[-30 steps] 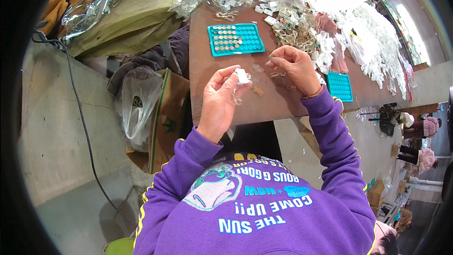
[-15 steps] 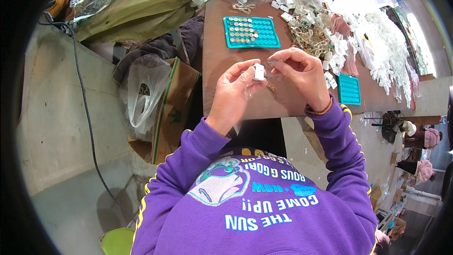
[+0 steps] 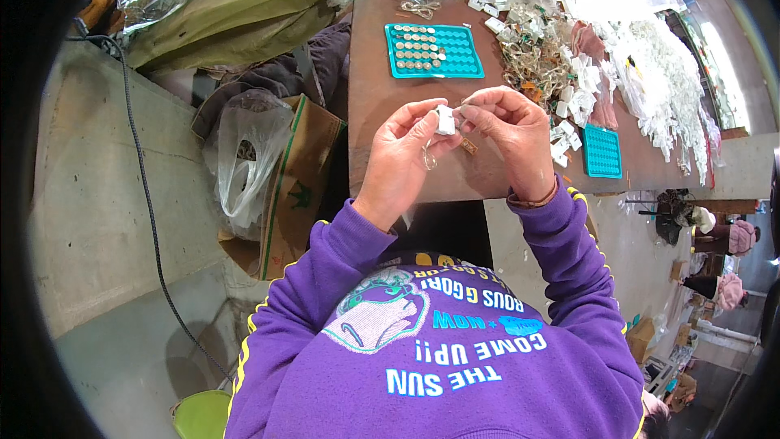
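Note:
Between the thumb and fingers of my left hand [image 3: 404,150] is a small white plastic box [image 3: 445,120], held above the table's near edge. A thin, clear strand hangs in a loop below it. My right hand [image 3: 516,138] is closed in a pinch close against the box's right side; what sits in its fingertips is too small to make out. Beyond both hands lies a teal tray [image 3: 463,50] with rows of round silver discs in its left part. A small brown piece [image 3: 469,146] rests on the table between my hands.
The brown table [image 3: 370,73] carries a tangle of wires and small parts [image 3: 532,61] and a white heap [image 3: 650,89] to the right. A second teal tray [image 3: 602,152] lies near the right edge. A cardboard box [image 3: 296,187] with a clear bag [image 3: 248,154] stands at left.
My right hand has come left and slightly down, its fingertips now against the white box. The left hand holds the box in nearly the same place.

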A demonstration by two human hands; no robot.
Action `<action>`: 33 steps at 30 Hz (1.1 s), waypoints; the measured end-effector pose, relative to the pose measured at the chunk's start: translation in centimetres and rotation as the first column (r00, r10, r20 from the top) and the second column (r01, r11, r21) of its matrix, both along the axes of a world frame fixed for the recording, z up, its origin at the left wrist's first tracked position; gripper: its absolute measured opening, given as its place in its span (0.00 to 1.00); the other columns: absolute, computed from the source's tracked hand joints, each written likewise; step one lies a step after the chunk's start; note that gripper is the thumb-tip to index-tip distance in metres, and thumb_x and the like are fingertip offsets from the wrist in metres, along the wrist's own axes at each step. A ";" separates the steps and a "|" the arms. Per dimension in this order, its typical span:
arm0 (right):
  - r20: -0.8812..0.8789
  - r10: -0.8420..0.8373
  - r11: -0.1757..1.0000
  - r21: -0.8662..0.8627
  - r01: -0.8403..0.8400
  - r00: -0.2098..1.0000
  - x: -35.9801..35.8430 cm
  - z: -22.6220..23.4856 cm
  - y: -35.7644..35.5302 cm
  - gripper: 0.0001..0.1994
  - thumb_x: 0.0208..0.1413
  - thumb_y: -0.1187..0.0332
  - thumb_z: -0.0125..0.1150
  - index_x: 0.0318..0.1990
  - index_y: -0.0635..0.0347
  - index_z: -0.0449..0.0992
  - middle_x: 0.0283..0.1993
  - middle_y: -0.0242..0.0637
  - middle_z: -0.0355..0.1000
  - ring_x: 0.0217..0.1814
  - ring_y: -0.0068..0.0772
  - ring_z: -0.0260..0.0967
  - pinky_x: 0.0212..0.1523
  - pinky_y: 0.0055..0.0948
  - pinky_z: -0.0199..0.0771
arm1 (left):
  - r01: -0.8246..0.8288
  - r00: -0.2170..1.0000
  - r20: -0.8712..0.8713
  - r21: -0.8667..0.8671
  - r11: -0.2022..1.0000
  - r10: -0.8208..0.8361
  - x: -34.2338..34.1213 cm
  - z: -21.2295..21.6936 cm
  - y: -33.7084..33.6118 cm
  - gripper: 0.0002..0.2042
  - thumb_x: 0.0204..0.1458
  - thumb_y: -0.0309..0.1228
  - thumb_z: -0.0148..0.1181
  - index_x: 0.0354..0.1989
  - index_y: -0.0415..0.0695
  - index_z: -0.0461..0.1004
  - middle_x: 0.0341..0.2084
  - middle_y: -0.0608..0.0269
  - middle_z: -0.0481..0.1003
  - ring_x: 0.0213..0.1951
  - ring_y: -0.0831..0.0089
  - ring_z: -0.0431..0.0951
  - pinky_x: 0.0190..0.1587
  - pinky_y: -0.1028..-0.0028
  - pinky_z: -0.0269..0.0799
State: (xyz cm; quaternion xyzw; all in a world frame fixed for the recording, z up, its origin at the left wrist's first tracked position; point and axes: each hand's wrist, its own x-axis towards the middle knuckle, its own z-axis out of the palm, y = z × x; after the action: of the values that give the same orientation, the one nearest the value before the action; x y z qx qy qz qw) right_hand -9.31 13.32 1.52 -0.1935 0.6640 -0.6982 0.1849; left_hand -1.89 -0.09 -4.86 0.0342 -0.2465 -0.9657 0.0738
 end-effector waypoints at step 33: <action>-0.717 0.065 0.960 0.234 0.153 0.694 0.7 -1.1 -0.2 0.05 0.47 0.80 0.60 0.31 0.63 0.71 0.31 0.39 0.70 0.28 0.38 0.72 0.28 0.30 0.72 | 0.013 1.000 0.023 -0.101 0.995 -0.011 0.2 -0.1 0.0 0.11 0.61 0.28 0.53 0.48 0.34 0.72 0.40 0.58 0.76 0.40 0.73 0.78 0.44 0.71 0.77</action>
State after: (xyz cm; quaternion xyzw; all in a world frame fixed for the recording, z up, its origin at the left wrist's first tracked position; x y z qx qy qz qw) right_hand -8.64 13.13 0.44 -0.4068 0.7782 -0.4714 -0.0812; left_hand -1.73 -0.08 -4.97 0.0398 -0.2962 -0.9519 0.0668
